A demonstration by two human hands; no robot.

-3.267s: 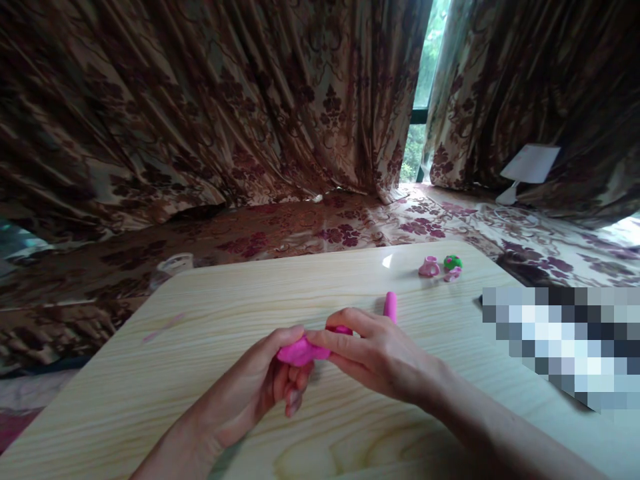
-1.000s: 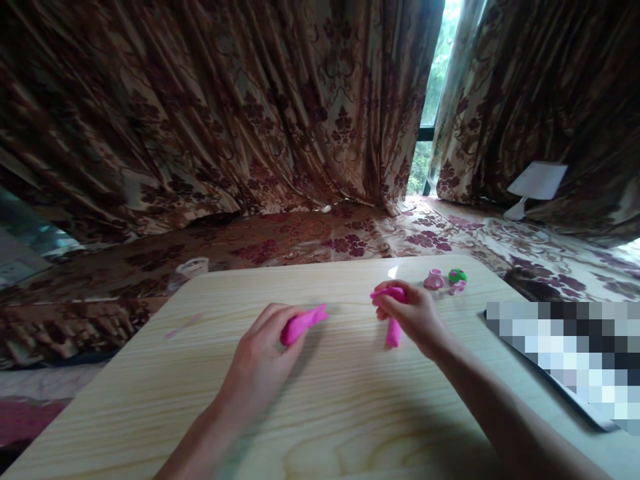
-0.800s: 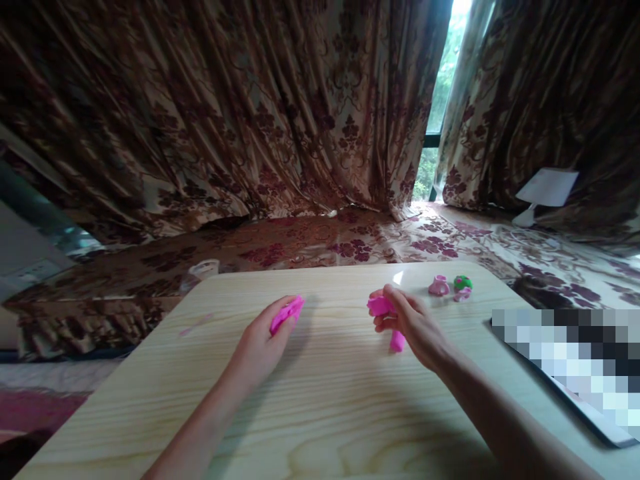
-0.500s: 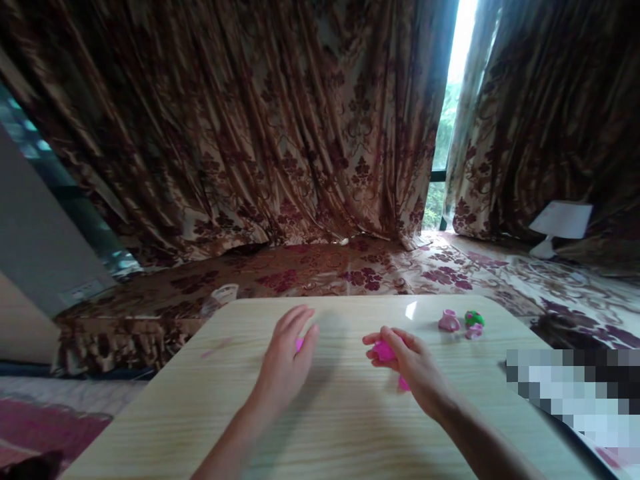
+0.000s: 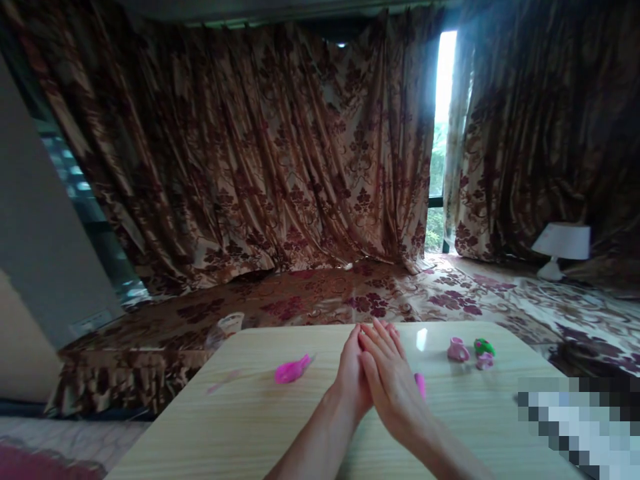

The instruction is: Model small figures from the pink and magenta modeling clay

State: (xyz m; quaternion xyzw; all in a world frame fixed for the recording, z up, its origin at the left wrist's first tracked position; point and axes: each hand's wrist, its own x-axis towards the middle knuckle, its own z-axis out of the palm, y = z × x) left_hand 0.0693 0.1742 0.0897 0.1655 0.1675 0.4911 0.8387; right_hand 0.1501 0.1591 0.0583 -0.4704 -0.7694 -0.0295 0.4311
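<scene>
My left hand (image 5: 351,375) and my right hand (image 5: 390,379) are pressed palm to palm above the table, the right one lying over the left with its fingers stretched out. The piece of pink modelling clay last seen in my right hand is hidden between the palms. A larger lump of pink modelling clay (image 5: 291,370), drawn to a point at one end, lies on the table to the left of my hands. Just right of them a pink clay roll (image 5: 421,385) shows, partly covered by my right hand.
Small pink clay shapes (image 5: 457,350) and a green piece with pink spots (image 5: 484,347) sit at the table's (image 5: 225,433) back right. A pixelated object (image 5: 575,427) lies at the right edge. A clear container (image 5: 230,325) stands behind the left corner; a white lamp (image 5: 561,243) is farther back.
My left hand has put its pink clay lump down on the left and moved right to meet my right hand. The palms have closed together over the right hand's clay. The view has tilted up.
</scene>
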